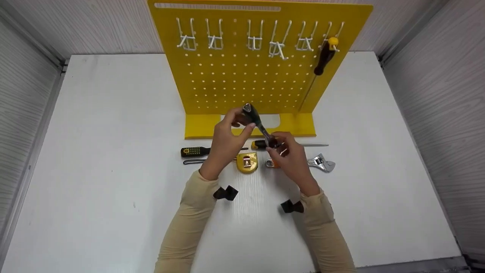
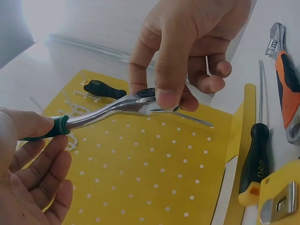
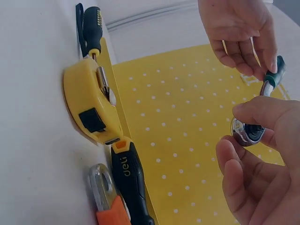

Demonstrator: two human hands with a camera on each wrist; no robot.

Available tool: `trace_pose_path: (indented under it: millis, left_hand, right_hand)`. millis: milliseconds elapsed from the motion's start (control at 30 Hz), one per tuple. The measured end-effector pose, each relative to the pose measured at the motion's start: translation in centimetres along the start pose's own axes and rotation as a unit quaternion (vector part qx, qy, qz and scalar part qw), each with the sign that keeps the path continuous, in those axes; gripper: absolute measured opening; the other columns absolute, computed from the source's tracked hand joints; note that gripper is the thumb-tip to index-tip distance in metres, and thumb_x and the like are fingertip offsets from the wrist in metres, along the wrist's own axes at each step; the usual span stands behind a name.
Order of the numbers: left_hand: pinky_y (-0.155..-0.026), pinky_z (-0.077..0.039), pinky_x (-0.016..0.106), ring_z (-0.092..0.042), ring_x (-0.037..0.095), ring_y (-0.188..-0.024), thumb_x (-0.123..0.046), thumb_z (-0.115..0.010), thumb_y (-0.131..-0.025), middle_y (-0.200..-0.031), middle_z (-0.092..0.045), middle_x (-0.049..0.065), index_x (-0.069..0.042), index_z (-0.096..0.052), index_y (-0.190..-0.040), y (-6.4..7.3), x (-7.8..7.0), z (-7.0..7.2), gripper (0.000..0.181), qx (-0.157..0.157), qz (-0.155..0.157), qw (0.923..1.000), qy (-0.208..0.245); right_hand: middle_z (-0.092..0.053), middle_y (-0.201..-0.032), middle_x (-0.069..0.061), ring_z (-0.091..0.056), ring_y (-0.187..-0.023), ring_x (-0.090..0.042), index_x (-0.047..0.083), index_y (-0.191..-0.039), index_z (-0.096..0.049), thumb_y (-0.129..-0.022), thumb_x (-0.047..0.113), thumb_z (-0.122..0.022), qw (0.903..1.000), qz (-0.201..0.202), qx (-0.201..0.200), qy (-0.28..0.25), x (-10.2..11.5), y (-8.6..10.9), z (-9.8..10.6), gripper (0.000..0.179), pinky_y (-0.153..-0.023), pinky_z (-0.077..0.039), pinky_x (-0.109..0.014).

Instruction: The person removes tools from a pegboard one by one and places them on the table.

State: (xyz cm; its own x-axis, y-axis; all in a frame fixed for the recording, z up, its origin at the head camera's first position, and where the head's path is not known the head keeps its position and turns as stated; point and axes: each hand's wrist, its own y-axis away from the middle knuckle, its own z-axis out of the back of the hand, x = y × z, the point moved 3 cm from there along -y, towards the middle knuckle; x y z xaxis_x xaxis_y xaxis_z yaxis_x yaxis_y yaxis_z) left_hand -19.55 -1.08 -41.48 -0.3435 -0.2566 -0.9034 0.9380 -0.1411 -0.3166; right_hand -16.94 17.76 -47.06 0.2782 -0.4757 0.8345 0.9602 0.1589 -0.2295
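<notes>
A ratchet wrench with a green-and-black handle and shiny metal shaft is held between both hands, in front of the pegboard and above the tabletop. My left hand pinches its handle between thumb and fingers. At the other end, my right hand grips the round ratchet head with thumb and fingertips. Below the hands lie a yellow tape measure, a black-and-yellow screwdriver and an orange-handled adjustable wrench, partly covered by the right hand in the head view.
The yellow pegboard stands upright behind, with several white hooks along its top. A long screwdriver hangs from the far right hook. Left on the table lie another screwdriver and a thin dark looped tool.
</notes>
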Motion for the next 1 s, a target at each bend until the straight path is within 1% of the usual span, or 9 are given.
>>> trace_pose_path:
  millis: [67, 167, 400, 567, 767, 867, 1000]
  left_hand:
    - [-0.087, -0.048, 0.041, -0.064, 0.024, -0.093, -0.013, -0.066, -0.09, -0.1, -0.069, 0.014, 0.0, -0.056, -0.12, 0.4, 0.3, 0.6, 0.034, -0.007, 0.003, 1.0, 0.005]
    - [-0.086, -0.049, 0.04, -0.064, 0.023, -0.093, -0.012, -0.066, -0.09, -0.101, -0.07, 0.013, -0.001, -0.056, -0.121, 1.0, 0.7, 1.7, 0.035, -0.014, 0.014, 0.9997, 0.012]
    - [-0.089, -0.049, 0.034, -0.064, 0.017, -0.093, -0.011, -0.068, -0.089, -0.107, -0.07, 0.012, -0.003, -0.056, -0.119, 2.6, 1.5, 4.0, 0.033, -0.006, 0.07, 0.9967, 0.04]
    - [-0.082, -0.049, 0.027, -0.062, 0.012, -0.088, -0.008, -0.07, -0.087, -0.104, -0.071, 0.013, -0.003, -0.056, -0.115, 4.0, 2.2, 5.7, 0.031, -0.012, 0.099, 0.9936, 0.054]
    - [-0.077, -0.053, 0.023, -0.064, 0.011, -0.084, -0.006, -0.07, -0.086, -0.099, -0.071, 0.011, -0.003, -0.057, -0.111, 5.5, 4.0, 7.0, 0.028, -0.016, 0.146, 0.9865, 0.072]
    - [-0.079, -0.052, 0.023, -0.066, 0.01, -0.085, -0.008, -0.071, -0.086, -0.1, -0.072, 0.01, -0.004, -0.058, -0.11, 6.1, 4.8, 7.6, 0.028, -0.01, 0.17, 0.9837, 0.058]
    - [-0.084, -0.051, 0.025, -0.063, 0.011, -0.089, -0.012, -0.073, -0.085, -0.102, -0.07, 0.007, -0.005, -0.059, -0.109, 6.8, 5.4, 8.5, 0.029, -0.003, 0.192, 0.9813, 0.016]
  right_hand:
    - [-0.069, -0.092, -0.01, -0.058, -0.069, -0.013, 0.009, -0.12, -0.055, -0.086, 0.009, -0.071, 0.9999, 0.009, 0.007, -0.002, 0.1, 0.0, -0.2, 0.037, -0.062, -0.05, -0.022]
    - [-0.069, -0.091, -0.01, -0.058, -0.07, -0.013, 0.008, -0.121, -0.057, -0.086, 0.008, -0.071, 0.9997, 0.02, 0.017, -0.003, 0.3, 0.1, -0.5, 0.037, -0.061, -0.051, -0.024]
    - [-0.07, -0.096, -0.009, -0.058, -0.071, -0.013, 0.007, -0.119, -0.06, -0.085, 0.009, -0.071, 0.9983, 0.038, 0.039, 0.022, 1.2, 0.2, -1.3, 0.036, -0.062, -0.052, -0.025]
    - [-0.071, -0.101, -0.008, -0.059, -0.072, -0.014, 0.008, -0.12, -0.06, -0.086, 0.008, -0.07, 0.9954, 0.057, 0.063, 0.043, 1.7, 0.1, -2.0, 0.036, -0.064, -0.053, -0.025]
    - [-0.07, -0.104, -0.006, -0.061, -0.073, -0.014, 0.01, -0.121, -0.061, -0.085, 0.009, -0.071, 0.9909, 0.078, 0.082, 0.074, 2.1, 0.2, -3.0, 0.037, -0.064, -0.053, -0.023]
    - [-0.069, -0.103, -0.004, -0.061, -0.073, -0.011, 0.012, -0.121, -0.061, -0.086, 0.011, -0.07, 0.9884, 0.081, 0.093, 0.088, 2.1, 0.3, -3.5, 0.037, -0.064, -0.053, -0.022]
    - [-0.067, -0.1, -0.002, -0.061, -0.072, -0.01, 0.015, -0.122, -0.06, -0.087, 0.014, -0.07, 0.9857, 0.083, 0.107, 0.099, 2.2, 0.5, -4.1, 0.036, -0.063, -0.051, -0.021]
